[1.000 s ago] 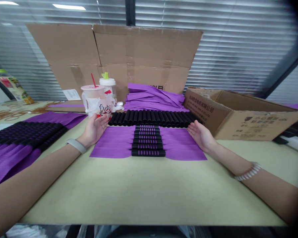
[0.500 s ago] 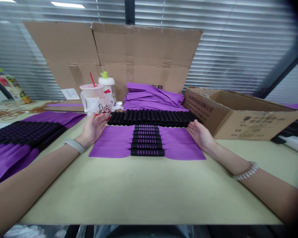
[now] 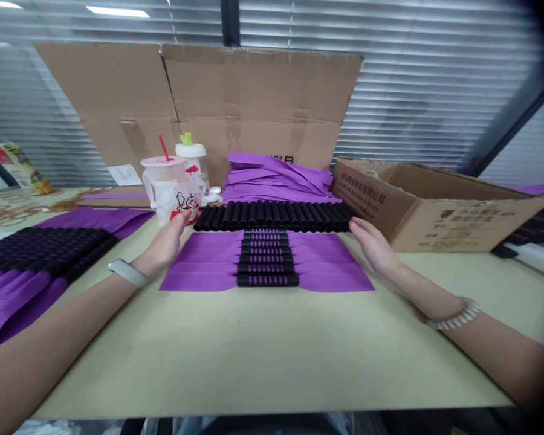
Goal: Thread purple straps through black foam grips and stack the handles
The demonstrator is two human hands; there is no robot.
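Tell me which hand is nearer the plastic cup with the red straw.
Left. The left hand sits just in front of the plastic cup with the red straw; the right hand is far across, at the other end of the row of black tubes.

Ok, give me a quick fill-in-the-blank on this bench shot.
1. The bracelet of white beads is on the ____ wrist.
2. The strips under the short black tubes are ____.
3. The plastic cup near the left hand has a ____ straw.

Missing words: right; purple; red.
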